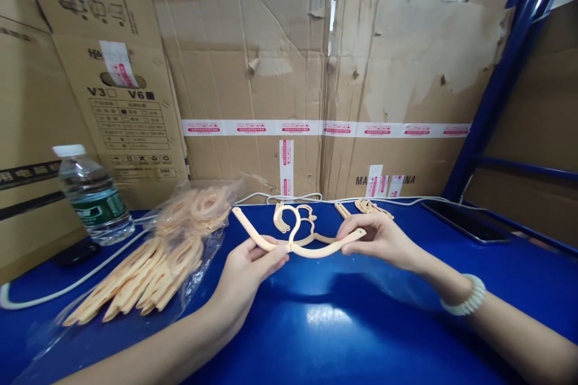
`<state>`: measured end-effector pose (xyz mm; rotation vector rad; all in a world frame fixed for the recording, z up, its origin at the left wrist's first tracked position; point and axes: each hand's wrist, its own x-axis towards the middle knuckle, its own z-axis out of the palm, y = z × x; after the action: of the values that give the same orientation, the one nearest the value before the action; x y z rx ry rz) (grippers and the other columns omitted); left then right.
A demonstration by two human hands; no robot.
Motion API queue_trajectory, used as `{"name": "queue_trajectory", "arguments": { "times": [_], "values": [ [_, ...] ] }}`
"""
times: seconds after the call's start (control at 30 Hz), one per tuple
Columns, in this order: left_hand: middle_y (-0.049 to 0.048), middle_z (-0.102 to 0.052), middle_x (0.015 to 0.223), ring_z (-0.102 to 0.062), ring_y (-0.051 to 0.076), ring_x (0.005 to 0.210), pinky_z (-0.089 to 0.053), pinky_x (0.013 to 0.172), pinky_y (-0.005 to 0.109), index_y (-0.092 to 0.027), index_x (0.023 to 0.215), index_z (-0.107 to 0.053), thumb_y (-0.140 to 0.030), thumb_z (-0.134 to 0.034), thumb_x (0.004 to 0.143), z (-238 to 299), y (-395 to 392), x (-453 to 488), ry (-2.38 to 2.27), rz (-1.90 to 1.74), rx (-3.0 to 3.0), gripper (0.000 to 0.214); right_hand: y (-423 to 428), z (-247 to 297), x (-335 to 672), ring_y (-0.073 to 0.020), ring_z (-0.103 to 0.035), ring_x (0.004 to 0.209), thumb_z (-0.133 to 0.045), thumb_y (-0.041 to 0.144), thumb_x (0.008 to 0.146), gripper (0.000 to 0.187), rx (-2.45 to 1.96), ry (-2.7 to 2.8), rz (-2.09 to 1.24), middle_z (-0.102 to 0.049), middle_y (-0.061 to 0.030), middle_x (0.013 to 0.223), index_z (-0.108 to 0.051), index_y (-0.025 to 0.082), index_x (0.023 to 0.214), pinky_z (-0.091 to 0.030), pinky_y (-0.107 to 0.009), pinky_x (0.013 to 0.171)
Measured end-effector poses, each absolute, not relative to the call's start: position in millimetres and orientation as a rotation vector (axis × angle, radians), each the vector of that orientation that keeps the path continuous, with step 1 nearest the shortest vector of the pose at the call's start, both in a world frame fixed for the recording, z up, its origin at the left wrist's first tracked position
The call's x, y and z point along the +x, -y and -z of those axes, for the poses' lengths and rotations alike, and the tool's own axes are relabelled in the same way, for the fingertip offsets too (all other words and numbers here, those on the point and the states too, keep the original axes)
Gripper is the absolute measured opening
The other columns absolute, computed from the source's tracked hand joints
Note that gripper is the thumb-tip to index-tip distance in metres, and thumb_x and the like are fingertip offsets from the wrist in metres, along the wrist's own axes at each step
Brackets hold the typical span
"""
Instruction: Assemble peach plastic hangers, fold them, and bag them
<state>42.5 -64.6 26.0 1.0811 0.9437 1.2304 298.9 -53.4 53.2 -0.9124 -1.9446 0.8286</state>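
A beige plastic folding hanger (316, 251) is held up over the blue tabletop, its two arms spread out to the sides and its curved hook upward. My left hand (248, 267) pinches it near the middle joint, thumb on the near side. My right hand (382, 237) grips the right arm close to its tip, fingers closed round it. Just behind lie more beige hanger pieces (311, 212), partly hidden by the held one. At my left, a clear plastic bag (198, 274) contains several folded beige hangers (135, 277).
A water bottle (93, 198) stands at the left, with a dark object (76, 251) by its base. Further beige pieces (365, 209) lie at the back, near a white cable (298, 197). A phone (458, 222) rests at the right. Cardboard sheets (253, 72) wall off the back.
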Motion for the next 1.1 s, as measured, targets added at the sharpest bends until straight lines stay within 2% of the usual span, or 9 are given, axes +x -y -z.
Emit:
{"name": "queue_trajectory", "arguments": {
  "times": [0.13,0.23,0.37,0.5,0.6,0.67,0.8,1.1],
  "values": [
    [0.0078,-0.072,0.086,-0.067,0.023,0.096,-0.051,0.089,0.036,-0.014,0.082,-0.063,-0.026,-0.082,0.066,-27,55,37,-1.03,-1.393,1.031,0.028,39,-57,325,-0.019,-0.064,0.073,-0.073,0.028,0.076,0.007,-1.061,2.288,-0.321,-0.071,-0.0045,0.078,-0.073,0.021,0.078,-0.048,-0.031,0.068],
    [0.0066,-0.07,0.098,-0.063,0.023,0.105,-0.046,0.097,0.038,-0.018,0.088,-0.06,-0.023,-0.081,0.064,-24,47,33,-1.092,-1.539,1.04,0.032,31,-55,334,-0.0214,-0.063,0.081,-0.073,0.022,0.075,0.004,-1.176,2.416,-0.189,-0.071,-0.0063,0.085,-0.073,0.02,0.078,-0.046,-0.033,0.075],
    [0.0059,-0.068,0.108,-0.057,0.026,0.114,-0.035,0.107,0.043,-0.02,0.092,-0.063,-0.018,-0.075,0.066,-21,47,32,-1.171,-1.554,1.382,0.029,28,-54,337,-0.0225,-0.062,0.085,-0.073,0.017,0.072,0.004,-1.27,2.502,-0.209,-0.069,-0.0059,0.085,-0.072,0.019,0.074,-0.043,-0.033,0.079],
    [0.0073,-0.068,0.116,-0.056,0.03,0.116,-0.031,0.109,0.051,-0.024,0.101,-0.068,-0.018,-0.064,0.076,-18,63,36,-1.097,-1.143,2.208,0.026,30,-54,334,-0.0207,-0.061,0.078,-0.073,0.017,0.07,0.003,-1.369,2.489,-0.274,-0.066,-0.0045,0.079,-0.071,0.019,0.07,-0.043,-0.03,0.07],
    [0.0085,-0.061,0.132,-0.048,0.032,0.126,-0.022,0.114,0.053,-0.025,0.122,-0.062,-0.03,-0.06,0.086,-15,74,37,-1.037,-0.829,2.56,0.037,29,-51,332,-0.0192,-0.06,0.071,-0.071,0.017,0.072,0.001,-1.411,2.462,-0.282,-0.066,-0.0038,0.075,-0.07,0.018,0.072,-0.042,-0.028,0.064],
    [0.0094,-0.055,0.139,-0.043,0.033,0.132,-0.02,0.115,0.054,-0.024,0.133,-0.054,-0.039,-0.054,0.09,-12,77,37,-1.083,-0.722,2.63,0.045,28,-49,332,-0.0184,-0.06,0.069,-0.07,0.017,0.072,0.002,-1.432,2.441,-0.287,-0.067,-0.0037,0.075,-0.07,0.017,0.074,-0.042,-0.027,0.062],
    [0.0106,-0.051,0.144,-0.039,0.033,0.136,-0.02,0.115,0.054,-0.021,0.138,-0.05,-0.045,-0.046,0.094,-9,75,35,-1.135,-0.624,2.673,0.05,27,-44,332,-0.0163,-0.06,0.064,-0.067,0.016,0.073,0.004,-1.455,2.404,-0.292,-0.067,-0.003,0.072,-0.068,0.016,0.077,-0.043,-0.026,0.06],
    [0.0101,-0.052,0.143,-0.04,0.032,0.136,-0.021,0.115,0.052,-0.023,0.135,-0.054,-0.042,-0.054,0.091,-6,71,34,-1.073,-0.757,2.591,0.048,28,-41,330,-0.014,-0.055,0.057,-0.062,0.015,0.074,0.009,-1.498,2.358,-0.262,-0.064,-0.0011,0.064,-0.066,0.016,0.082,-0.04,-0.024,0.055]
  ]
}}
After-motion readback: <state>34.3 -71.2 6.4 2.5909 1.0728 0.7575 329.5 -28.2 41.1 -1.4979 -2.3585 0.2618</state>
